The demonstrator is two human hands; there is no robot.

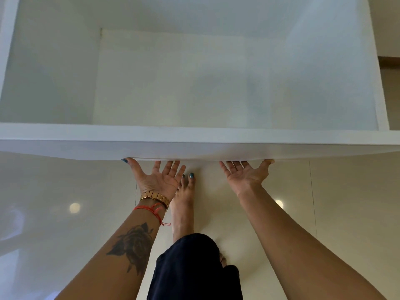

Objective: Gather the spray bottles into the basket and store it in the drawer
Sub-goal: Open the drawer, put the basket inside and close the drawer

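White drawer (pixel 194 146), pulled out, both palms up, left hand (pixel 159 177) and right hand (pixel 243 175) spread wide under its front.

A: Noting clearance around the drawer (pixel 194 83). Its white interior is lying open from above, walls ringing it on all four sides.

B: And the drawer's front panel (pixel 194 146)?

A: It is standing as the near barrier. Both palms, left hand (pixel 159 176) and right hand (pixel 242 175), are occupying the space just under its lower edge, fingers hidden beneath.

B: Below the drawer?

A: A bare foot (pixel 184 198) is sitting between the hands on the glossy floor (pixel 346 213).
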